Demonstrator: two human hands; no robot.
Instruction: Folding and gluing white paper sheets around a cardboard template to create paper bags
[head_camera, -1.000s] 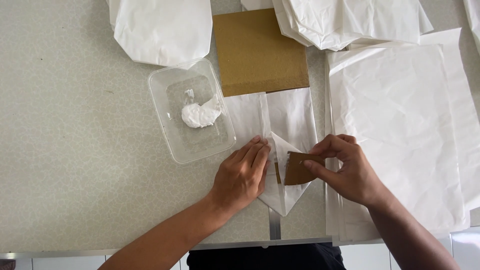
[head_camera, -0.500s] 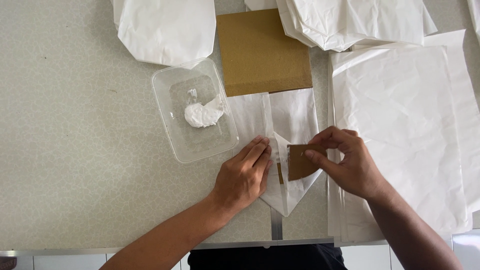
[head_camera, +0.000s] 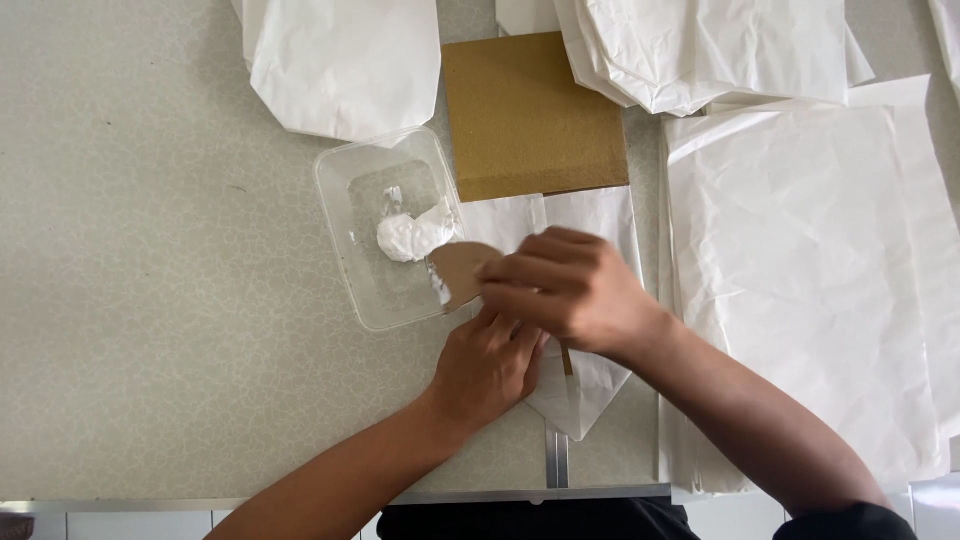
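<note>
My right hand (head_camera: 565, 290) holds a small brown cardboard scraper (head_camera: 458, 270), whose tip reaches over the rim of a clear plastic tub (head_camera: 358, 260). The tub holds a dab of white paste (head_camera: 408, 236). My left hand (head_camera: 487, 365) lies flat on a folded white paper piece (head_camera: 585, 390) with a pointed lower end, pressing it to the table. My right forearm crosses over that paper and hides its middle.
A brown cardboard sheet (head_camera: 530, 115) lies behind the folded paper. White paper bags (head_camera: 345, 65) sit at the back left and back middle (head_camera: 700, 50). A stack of flat white sheets (head_camera: 810, 280) covers the right side. The speckled table (head_camera: 150, 300) ends at a metal edge near me.
My right hand has carried the cardboard scraper left, from over the folded paper to the tub of paste. My left hand stays pressed on the paper.
</note>
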